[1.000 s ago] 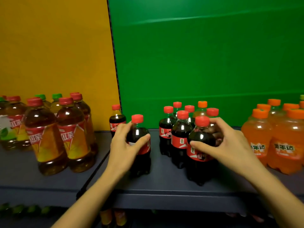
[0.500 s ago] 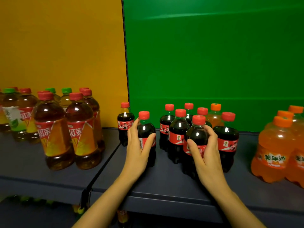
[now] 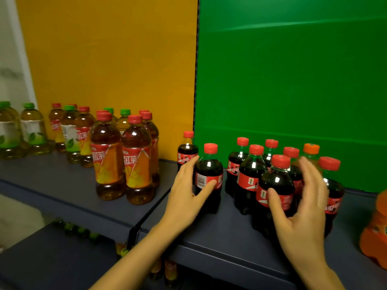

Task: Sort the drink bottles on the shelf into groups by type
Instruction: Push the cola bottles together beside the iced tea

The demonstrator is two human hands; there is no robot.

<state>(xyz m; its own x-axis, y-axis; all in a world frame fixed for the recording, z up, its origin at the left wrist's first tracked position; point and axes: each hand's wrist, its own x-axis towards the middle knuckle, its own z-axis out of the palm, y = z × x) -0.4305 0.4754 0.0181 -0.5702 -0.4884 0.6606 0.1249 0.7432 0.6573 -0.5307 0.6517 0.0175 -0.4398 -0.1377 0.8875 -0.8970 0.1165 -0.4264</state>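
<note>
Cola bottle point(image 3: 209, 178), red cap, stands upright on the dark shelf point(image 3: 219, 233) in front of the green back panel point(image 3: 293, 80), just left of the cola cluster point(image 3: 251, 176), narrow gap between them. Left hand point(image 3: 186, 197) grips it: thumb across the front label, fingers curled round its left side. Second small cola point(image 3: 187, 152) stands just behind that hand, at the seam between panels. Right hand point(image 3: 301, 216) is at the cluster's front bottle point(image 3: 276, 185): thumb on its label, fingers point(image 3: 310, 176) straight, spread apart, motion-blurred; cannot tell whether they touch any bottle. One orange-capped bottle point(image 3: 311, 150) sits at the cluster's back right. Red-tea bottles point(image 3: 109, 164) stand to the left before the yellow panel point(image 3: 104, 59); green-capped tea bottles point(image 3: 33, 130) farther left. Orange soda point(image 3: 374, 227) at right edge, cut off by frame.
</note>
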